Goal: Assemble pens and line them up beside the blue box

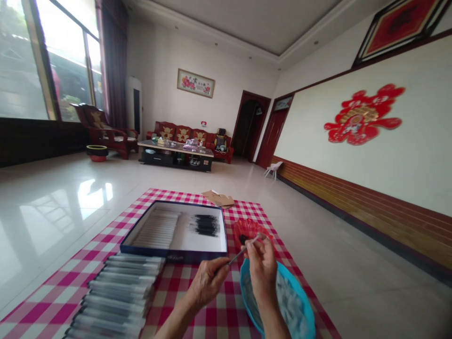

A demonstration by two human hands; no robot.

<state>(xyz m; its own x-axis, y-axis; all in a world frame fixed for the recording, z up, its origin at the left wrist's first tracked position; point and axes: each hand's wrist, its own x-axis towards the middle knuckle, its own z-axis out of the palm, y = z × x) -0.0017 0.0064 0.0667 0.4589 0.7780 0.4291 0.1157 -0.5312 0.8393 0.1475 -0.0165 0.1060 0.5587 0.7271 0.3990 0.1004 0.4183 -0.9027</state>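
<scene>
Rod [238, 255] is slanting above the tabletop [226, 315] near the red dish [247, 225], the left hand [207, 281] pinching its lower end and the right hand [262, 263] gripping its upper; uneven pressure might be risking a bend, a loose pinch a drop into the blue bowl [310, 313]

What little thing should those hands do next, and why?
Maybe the left hand should keep the rod steady while the right hand gently works at its upper end. The rod slants up from the left hand's fingers to the right hand's, so one can hold while the other works.
</scene>
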